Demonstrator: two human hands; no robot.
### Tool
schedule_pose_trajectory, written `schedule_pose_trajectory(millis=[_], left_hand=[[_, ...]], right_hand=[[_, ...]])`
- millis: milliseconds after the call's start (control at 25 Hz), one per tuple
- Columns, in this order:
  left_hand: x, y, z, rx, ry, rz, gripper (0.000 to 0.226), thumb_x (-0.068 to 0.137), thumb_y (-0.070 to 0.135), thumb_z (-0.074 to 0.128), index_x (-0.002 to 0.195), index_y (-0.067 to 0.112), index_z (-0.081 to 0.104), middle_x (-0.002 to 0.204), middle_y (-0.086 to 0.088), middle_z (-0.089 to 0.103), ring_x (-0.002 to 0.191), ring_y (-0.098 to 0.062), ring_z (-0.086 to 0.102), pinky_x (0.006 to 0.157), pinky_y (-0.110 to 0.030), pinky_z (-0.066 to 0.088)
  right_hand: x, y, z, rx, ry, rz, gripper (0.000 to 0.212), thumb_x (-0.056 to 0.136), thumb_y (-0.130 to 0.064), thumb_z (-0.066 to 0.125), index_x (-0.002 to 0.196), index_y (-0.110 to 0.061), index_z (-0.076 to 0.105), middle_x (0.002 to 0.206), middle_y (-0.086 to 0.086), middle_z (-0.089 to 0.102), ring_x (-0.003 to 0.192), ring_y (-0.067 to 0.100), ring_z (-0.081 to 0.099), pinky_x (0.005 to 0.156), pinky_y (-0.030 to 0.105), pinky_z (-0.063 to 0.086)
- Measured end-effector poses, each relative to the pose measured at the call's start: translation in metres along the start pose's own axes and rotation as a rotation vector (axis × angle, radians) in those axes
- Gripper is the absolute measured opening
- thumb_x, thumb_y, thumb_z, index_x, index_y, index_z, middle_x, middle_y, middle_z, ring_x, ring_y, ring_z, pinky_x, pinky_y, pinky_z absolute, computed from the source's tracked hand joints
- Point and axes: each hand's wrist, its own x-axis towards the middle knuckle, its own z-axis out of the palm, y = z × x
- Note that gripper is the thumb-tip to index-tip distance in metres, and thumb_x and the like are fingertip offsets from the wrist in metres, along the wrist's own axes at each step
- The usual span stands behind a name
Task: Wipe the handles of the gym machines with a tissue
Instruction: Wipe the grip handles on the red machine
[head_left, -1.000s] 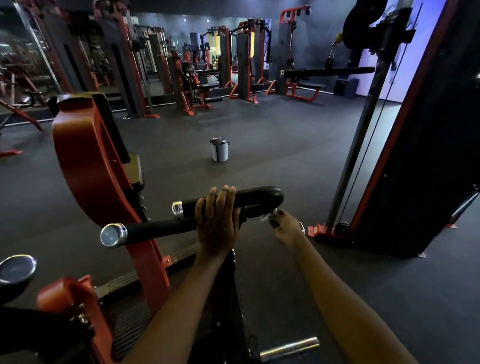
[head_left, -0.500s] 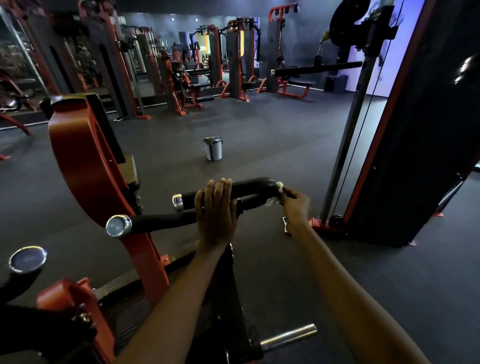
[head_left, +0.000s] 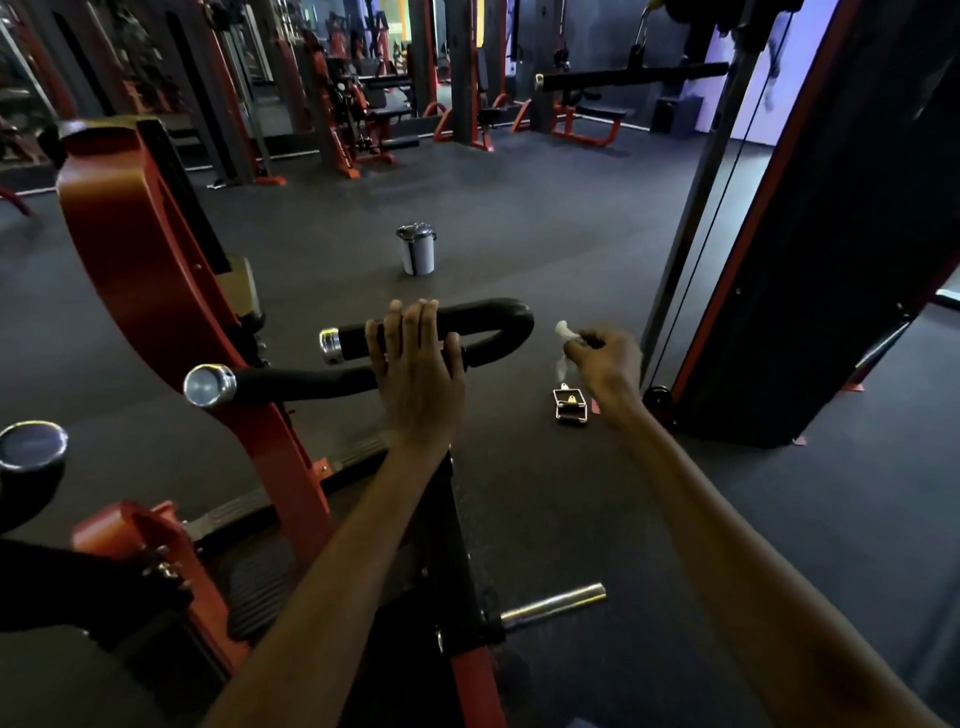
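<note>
A black padded U-shaped handle (head_left: 498, 322) with chrome end caps juts out from a red machine arm (head_left: 135, 249). My left hand (head_left: 415, 369) rests on top of both bars of the handle, fingers straight and pointing forward. My right hand (head_left: 602, 358) hangs in the air just right of the handle's bend, clear of it, pinching a small crumpled white tissue (head_left: 563, 335) between thumb and fingers.
A small silver bin (head_left: 416, 249) stands on the dark floor ahead. A metal cable clip (head_left: 570, 406) lies on the floor under my right hand. A tall black and red cable tower (head_left: 810, 249) rises at right. More machines line the back.
My right hand with the tissue has come off the handle's bend and moved right and slightly back. My left hand has stayed on the handle.
</note>
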Motion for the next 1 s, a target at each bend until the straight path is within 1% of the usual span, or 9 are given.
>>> schedule_pose_trajectory(millis=[120,200,280,400,480,560,720,840,1000], left_hand=[[0.01,0.047,-0.001,-0.116,-0.033,0.022,0.049,0.094,0.032,0.035,0.133,0.008,0.053,0.139,-0.011,0.052,0.138,-0.03,0.037,0.118,-0.039,0.005],[0.015,0.082,0.008,-0.171,-0.091,0.127,0.046,0.092,0.029,0.039,0.129,0.008,0.057,0.134,-0.012,0.057,0.131,-0.03,0.046,0.115,-0.042,0.022],[0.016,0.12,0.025,-0.183,-0.183,0.163,0.041,0.094,0.026,0.045,0.129,0.007,0.056,0.134,-0.013,0.057,0.13,-0.03,0.048,0.112,-0.043,0.03],[0.009,0.157,0.054,-0.158,-0.307,0.113,0.041,0.098,0.026,0.049,0.135,0.011,0.051,0.14,-0.009,0.051,0.135,-0.025,0.04,0.115,-0.038,0.022],[0.003,0.18,0.077,-0.137,-0.346,0.066,0.04,0.098,0.028,0.048,0.135,0.013,0.051,0.141,-0.008,0.05,0.136,-0.023,0.039,0.115,-0.037,0.02],[-0.001,0.203,0.1,-0.115,-0.391,0.029,0.04,0.098,0.03,0.048,0.134,0.013,0.051,0.14,-0.007,0.05,0.134,-0.023,0.04,0.114,-0.036,0.022],[0.005,0.241,0.139,-0.061,-0.444,-0.021,0.042,0.098,0.032,0.047,0.136,0.013,0.05,0.14,-0.007,0.051,0.133,-0.021,0.04,0.115,-0.036,0.024],[0.015,0.265,0.17,-0.04,-0.464,-0.033,0.044,0.099,0.034,0.045,0.139,0.014,0.046,0.143,-0.006,0.048,0.136,-0.02,0.037,0.116,-0.035,0.021],[0.034,0.278,0.22,0.009,-0.503,-0.087,0.046,0.1,0.036,0.044,0.141,0.015,0.043,0.145,-0.005,0.045,0.138,-0.018,0.034,0.116,-0.033,0.018]], right_hand=[[0.013,0.012,-0.026,-0.116,0.02,-0.102,0.014,0.082,-0.01,0.066,0.071,-0.002,0.066,0.063,0.009,0.058,0.053,0.015,0.05,0.052,0.029,0.04],[0.022,0.011,-0.048,-0.22,-0.003,-0.166,0.009,0.087,-0.014,0.062,0.087,-0.006,0.067,0.072,0.008,0.062,0.059,0.017,0.056,0.053,0.029,0.047],[0.035,0.017,-0.074,-0.284,-0.007,-0.228,0.016,0.091,-0.015,0.057,0.105,-0.009,0.062,0.081,0.004,0.061,0.065,0.015,0.058,0.052,0.017,0.044],[0.053,0.038,-0.103,-0.334,0.018,-0.253,0.023,0.09,-0.014,0.059,0.111,-0.006,0.061,0.084,0.003,0.06,0.066,0.014,0.057,0.051,0.016,0.038],[0.068,0.059,-0.12,-0.399,0.012,-0.266,0.011,0.089,-0.018,0.06,0.093,-0.009,0.064,0.078,0.003,0.06,0.062,0.012,0.054,0.05,0.022,0.039],[0.086,0.083,-0.137,-0.452,0.002,-0.284,0.013,0.089,-0.022,0.061,0.086,-0.01,0.063,0.079,0.003,0.057,0.063,0.014,0.051,0.052,0.028,0.042],[0.124,0.115,-0.167,-0.448,-0.07,-0.342,0.01,0.09,-0.022,0.061,0.09,-0.012,0.063,0.082,0.001,0.051,0.061,0.009,0.045,0.05,0.023,0.042],[0.163,0.136,-0.176,-0.435,-0.099,-0.332,0.01,0.091,-0.019,0.059,0.091,-0.01,0.063,0.083,0.003,0.054,0.065,0.012,0.049,0.055,0.029,0.047],[0.225,0.166,-0.163,-0.435,-0.167,-0.343,0.012,0.092,-0.02,0.056,0.087,-0.011,0.06,0.083,0.003,0.053,0.063,0.008,0.044,0.051,0.017,0.029]])
